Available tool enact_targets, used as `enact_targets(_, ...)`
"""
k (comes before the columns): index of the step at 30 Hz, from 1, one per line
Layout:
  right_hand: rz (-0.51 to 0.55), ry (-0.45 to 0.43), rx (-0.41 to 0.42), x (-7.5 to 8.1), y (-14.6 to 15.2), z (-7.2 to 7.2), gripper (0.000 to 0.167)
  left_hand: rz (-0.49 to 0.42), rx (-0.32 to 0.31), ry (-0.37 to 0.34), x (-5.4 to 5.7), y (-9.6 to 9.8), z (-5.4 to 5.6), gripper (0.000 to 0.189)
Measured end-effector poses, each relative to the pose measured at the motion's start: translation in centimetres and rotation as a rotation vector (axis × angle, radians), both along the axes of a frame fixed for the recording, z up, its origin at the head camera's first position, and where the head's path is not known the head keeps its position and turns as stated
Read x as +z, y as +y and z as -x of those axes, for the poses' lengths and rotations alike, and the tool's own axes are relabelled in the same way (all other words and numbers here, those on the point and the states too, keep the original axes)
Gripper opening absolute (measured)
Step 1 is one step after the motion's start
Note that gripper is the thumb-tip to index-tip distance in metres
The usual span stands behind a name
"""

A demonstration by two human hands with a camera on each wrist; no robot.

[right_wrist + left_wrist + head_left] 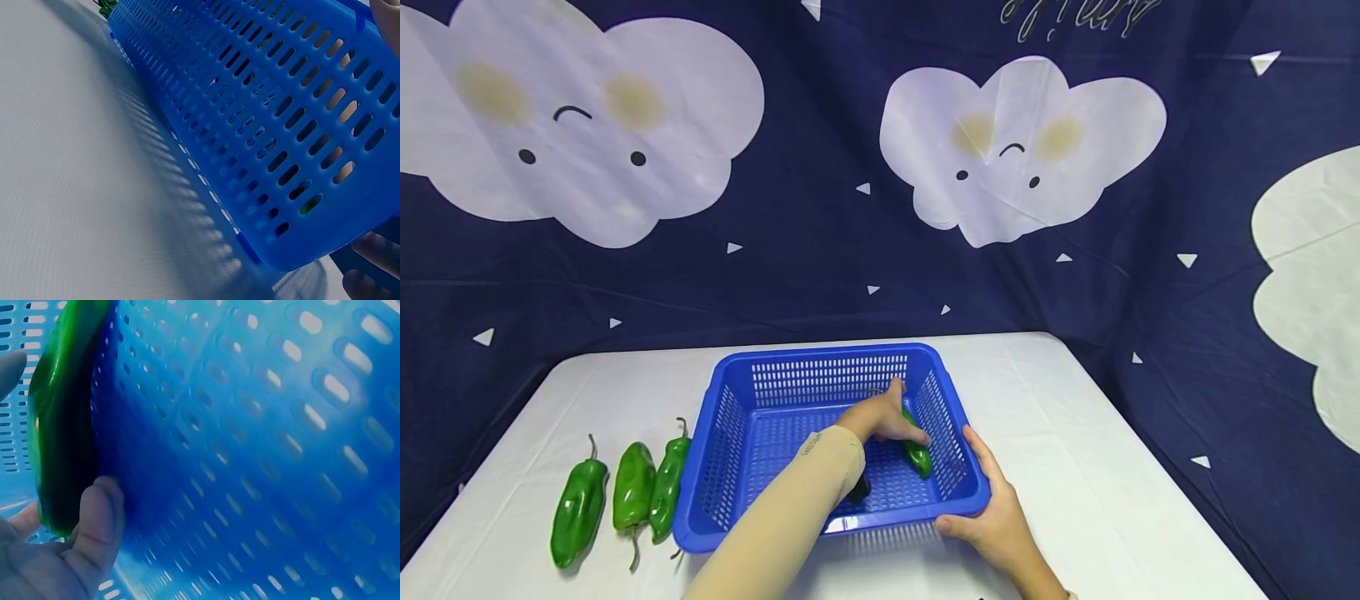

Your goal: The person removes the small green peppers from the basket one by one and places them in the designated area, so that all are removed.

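Observation:
My left hand (883, 417), on a beige-sleeved arm, reaches down into a blue plastic basket (835, 353) and holds a long green pepper (917, 457) near the right wall. In the left wrist view, the fingers and thumb (100, 509) lie on either side of the pepper (65, 419). My right hand (1000, 521) grips the basket's front right corner, thumb at the front rim and fingers along the right side. Through the slotted wall of the basket (206, 112), the right wrist view shows a bit of green.
Left of the basket, three green peppers lie on the white-covered table (1045, 392): one farthest left (578, 510), one in the middle (634, 487) and one by the basket wall (670, 487). Behind the table hangs a dark blue cloth (820, 225) with cloud prints.

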State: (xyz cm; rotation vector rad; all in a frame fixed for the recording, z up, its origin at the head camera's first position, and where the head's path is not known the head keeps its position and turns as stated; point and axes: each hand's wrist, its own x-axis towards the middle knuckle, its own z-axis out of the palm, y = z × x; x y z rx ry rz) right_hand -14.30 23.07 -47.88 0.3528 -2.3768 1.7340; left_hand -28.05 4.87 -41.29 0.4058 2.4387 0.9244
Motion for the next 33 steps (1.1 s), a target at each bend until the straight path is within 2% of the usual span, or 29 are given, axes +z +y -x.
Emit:
enact_targets(7,0.013,0.007,0.014,0.03,-0.04,-0.04,0.117,0.044,-0.012,0.056,-0.01,0.31,-0.16,0.095)
enact_targets(15,0.019,0.01,0.022,0.17,-0.07,-0.03,0.117,0.054,-0.06,0.101,-0.09,0.34,-0.08,0.083)
enact_targets(26,0.008,0.004,0.005,0.02,-0.11,-0.14,0.117,-0.02,-0.131,0.094,-0.3,0.12,0.05,0.069)
enact_targets(33,0.023,-0.004,0.015,0.17,-0.2,-0.17,0.116,-0.118,-0.107,0.07,-0.26,0.04,0.03,0.07)
